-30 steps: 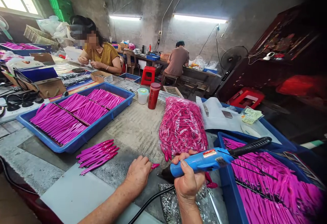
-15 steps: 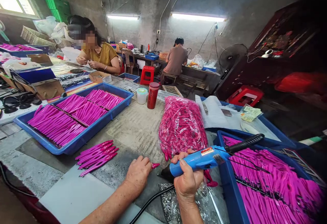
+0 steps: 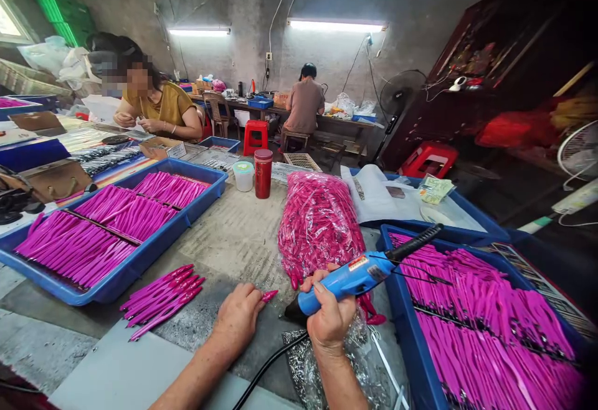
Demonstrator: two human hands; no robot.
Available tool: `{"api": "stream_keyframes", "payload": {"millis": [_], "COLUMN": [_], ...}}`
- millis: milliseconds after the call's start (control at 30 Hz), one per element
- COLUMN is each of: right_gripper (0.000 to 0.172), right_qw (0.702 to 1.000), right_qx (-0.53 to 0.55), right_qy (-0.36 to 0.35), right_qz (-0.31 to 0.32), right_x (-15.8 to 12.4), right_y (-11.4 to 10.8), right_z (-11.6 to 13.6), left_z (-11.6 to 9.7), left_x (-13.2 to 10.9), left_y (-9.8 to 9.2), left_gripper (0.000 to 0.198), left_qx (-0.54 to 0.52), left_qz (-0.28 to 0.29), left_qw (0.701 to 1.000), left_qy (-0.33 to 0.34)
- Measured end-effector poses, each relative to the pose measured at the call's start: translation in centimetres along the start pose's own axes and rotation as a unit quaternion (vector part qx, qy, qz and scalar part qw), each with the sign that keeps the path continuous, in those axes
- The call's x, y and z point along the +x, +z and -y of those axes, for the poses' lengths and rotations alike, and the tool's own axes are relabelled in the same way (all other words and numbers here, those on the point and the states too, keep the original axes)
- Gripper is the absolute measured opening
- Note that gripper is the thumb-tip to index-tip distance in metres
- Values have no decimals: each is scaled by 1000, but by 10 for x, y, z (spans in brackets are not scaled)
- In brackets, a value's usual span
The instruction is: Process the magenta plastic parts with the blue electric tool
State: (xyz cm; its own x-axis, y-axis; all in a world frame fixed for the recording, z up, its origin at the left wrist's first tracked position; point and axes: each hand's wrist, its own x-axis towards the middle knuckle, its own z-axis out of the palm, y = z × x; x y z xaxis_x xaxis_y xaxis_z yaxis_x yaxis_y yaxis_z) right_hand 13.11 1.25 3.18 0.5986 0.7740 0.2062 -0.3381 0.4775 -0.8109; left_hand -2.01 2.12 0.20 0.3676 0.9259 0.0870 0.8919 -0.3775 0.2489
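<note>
Resting on the table, my left hand [image 3: 239,311] is closed on a magenta piece [image 3: 270,296], whose glossy pointed end sticks out past the fingers. My right hand [image 3: 331,316] grips a blue power tool [image 3: 350,280], its dark tip pointing down and left close to the magenta piece, with a gap between them. A small fan of magenta pieces [image 3: 163,301] lies left of my left hand. Behind the tool stands a clear bag of glossy magenta parts [image 3: 320,226]. Beneath my right wrist is a plastic bag of small metal parts [image 3: 303,363].
Blue trays of magenta pieces stand at left [image 3: 154,260] and right [image 3: 418,360]. A red tumbler [image 3: 263,175] and a lidded cup [image 3: 243,177] are at the back. One person [image 3: 161,108] sits at the left; another [image 3: 306,104] faces the far bench. A black cable [image 3: 266,372] crosses the table.
The view has turned slightly right, so most things appear shifted left. Both hands keep their holds, and the blue tool is tilted a little more steeply.
</note>
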Motion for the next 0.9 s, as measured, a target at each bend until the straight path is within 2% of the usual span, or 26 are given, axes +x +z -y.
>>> {"api": "stream_keyframes", "payload": {"millis": [233,400,600,733,900], "right_gripper": [35,34,37,36,36], "right_qw": [1000,1000,1000,1000,1000], "right_qx": [7,8,6,4,3], "right_qy": [-3,3,11,9,8], "right_qz": [1,-7,-10,-9,-7], "right_x": [0,0,0,0,0], "right_y": [0,0,-1,1,1], "right_z": [-1,-2,-2,0,1], "left_z": [-4,-4,-7,-9,-8], "left_x": [0,-1,2,2,2], "left_y": [8,8,3,3,2], "left_gripper": [22,22,24,24,22], "left_qx": [57,88,82,84,81], "left_qz": [15,26,59,60,65], "left_qw": [997,995,994,994,993], "left_qy": [41,48,35,24,53]}}
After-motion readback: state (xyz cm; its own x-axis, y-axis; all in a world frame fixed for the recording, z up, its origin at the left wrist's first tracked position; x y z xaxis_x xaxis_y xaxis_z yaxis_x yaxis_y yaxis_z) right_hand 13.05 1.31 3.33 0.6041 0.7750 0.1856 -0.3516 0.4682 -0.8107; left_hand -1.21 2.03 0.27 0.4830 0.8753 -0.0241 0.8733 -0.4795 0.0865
